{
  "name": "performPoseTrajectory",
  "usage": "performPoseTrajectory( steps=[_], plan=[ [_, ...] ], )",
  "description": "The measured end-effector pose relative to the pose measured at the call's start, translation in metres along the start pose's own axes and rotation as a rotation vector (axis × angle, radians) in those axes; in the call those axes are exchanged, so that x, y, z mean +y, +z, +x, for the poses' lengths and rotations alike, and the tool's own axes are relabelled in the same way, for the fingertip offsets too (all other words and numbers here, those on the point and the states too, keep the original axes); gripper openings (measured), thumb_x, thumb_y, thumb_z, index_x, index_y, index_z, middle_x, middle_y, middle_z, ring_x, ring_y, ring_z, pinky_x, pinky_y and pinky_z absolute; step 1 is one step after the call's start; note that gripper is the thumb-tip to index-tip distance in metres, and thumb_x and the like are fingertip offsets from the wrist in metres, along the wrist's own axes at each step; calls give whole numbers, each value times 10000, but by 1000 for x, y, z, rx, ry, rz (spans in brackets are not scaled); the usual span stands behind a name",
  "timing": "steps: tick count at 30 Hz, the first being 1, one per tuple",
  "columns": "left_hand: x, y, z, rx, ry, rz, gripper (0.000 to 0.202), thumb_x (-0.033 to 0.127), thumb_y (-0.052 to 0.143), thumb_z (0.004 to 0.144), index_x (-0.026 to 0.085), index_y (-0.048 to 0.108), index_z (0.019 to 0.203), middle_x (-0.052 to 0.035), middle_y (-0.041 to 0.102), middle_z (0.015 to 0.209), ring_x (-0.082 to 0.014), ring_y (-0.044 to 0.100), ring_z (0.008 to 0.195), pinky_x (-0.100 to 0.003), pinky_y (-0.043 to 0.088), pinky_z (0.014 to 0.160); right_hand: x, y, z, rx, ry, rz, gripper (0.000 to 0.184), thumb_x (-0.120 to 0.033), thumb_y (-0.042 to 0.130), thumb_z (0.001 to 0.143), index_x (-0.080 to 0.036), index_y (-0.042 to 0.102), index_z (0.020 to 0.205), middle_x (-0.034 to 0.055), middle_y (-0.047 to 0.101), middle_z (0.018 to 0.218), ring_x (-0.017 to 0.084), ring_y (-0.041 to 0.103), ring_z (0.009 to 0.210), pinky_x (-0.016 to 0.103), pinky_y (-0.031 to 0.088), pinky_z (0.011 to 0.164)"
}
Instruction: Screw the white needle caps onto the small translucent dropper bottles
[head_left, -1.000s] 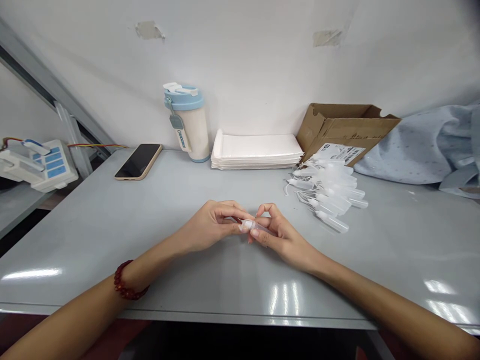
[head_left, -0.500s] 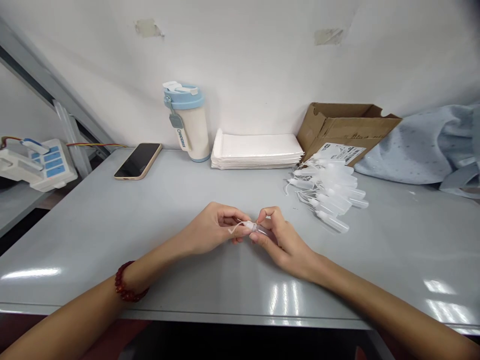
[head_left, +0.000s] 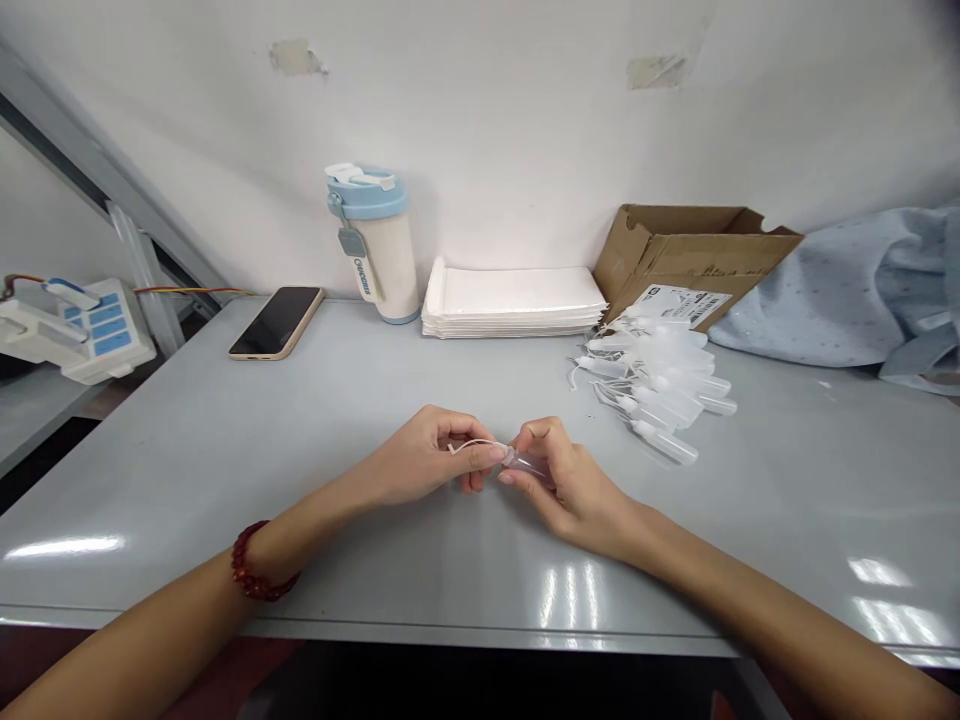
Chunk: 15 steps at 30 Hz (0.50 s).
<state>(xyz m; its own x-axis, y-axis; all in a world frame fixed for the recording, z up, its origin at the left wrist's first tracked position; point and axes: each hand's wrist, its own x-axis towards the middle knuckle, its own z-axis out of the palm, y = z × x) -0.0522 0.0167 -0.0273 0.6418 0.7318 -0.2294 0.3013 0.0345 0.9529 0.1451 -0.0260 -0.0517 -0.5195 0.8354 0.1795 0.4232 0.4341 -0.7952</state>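
Between my hands, above the grey table (head_left: 360, 400), is a small clear plastic bottle (head_left: 531, 464) with a white cap and a thin white strap that curls out to the left. My left hand (head_left: 431, 455) pinches the cap end between thumb and fingers, which mostly hide the cap. My right hand (head_left: 566, 485) is closed around the bottle's body, thumb below and index finger bent above. To the right lies a pile of similar small translucent bottles (head_left: 664, 440) with white caps and thin straps.
At the back stand a white tumbler (head_left: 394, 255) with a blue lid, a stack of white envelopes (head_left: 517, 290) and an open cardboard box (head_left: 712, 255). A phone (head_left: 276, 322) lies at left, near a white power strip (head_left: 112, 325). Light blue fabric (head_left: 832, 290) fills the right rear.
My left thumb has moved over the cap, hiding more of it, and the white strap has swung upward into an arc. My right hand has barely shifted.
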Motion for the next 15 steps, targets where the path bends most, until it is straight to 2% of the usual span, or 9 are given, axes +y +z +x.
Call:
performPoseTrajectory(
  steps=[3, 6, 8, 11, 15],
  plan=[
    [-1, 0, -1, -31, -14, -7, 305, 402, 576, 856, 128, 662, 754, 3, 594, 586, -108, 563, 592, -217, 442, 593, 2, 2, -2, -10, -68, -126, 152, -196, 409, 905, -228, 279, 977, 4, 577, 731, 124, 477, 514, 243, 325, 504],
    [0, 1, -2, -58, -14, 6, 297, 401, 576, 857, 129, 675, 790, 5, 586, 594, -107, 550, 592, -221, 441, 600, 0, 2, -2, -22, -34, -80, 149, -211, 417, 906, -230, 283, 966, -25, 537, 682, 103, 403, 473, 235, 292, 486],
    [0, 2, -3, -36, 28, 32, 254, 371, 584, 857, 140, 687, 836, 0, 601, 656, -107, 545, 622, -221, 442, 611, -5, -1, 0, -23, 53, 80, 161, -244, 444, 909, -234, 287, 945, -29, 541, 699, 93, 397, 498, 231, 304, 500],
    [0, 3, -4, -1, 153, 112, 193, 299, 570, 874, 159, 697, 914, -17, 640, 780, -108, 548, 672, -218, 437, 613, -9, -5, 3, -45, 192, 443, 210, -296, 484, 908, -240, 282, 911, -37, 551, 717, 83, 417, 562, 218, 319, 528],
    [-2, 3, -4, 36, 350, 281, 176, 236, 564, 880, 151, 698, 957, -28, 665, 796, -112, 564, 694, -227, 439, 642, -4, -9, 7, -167, 333, 848, 256, -347, 523, 894, -249, 291, 941, -72, 548, 681, 39, 277, 450, 190, 205, 436]
  ],
)
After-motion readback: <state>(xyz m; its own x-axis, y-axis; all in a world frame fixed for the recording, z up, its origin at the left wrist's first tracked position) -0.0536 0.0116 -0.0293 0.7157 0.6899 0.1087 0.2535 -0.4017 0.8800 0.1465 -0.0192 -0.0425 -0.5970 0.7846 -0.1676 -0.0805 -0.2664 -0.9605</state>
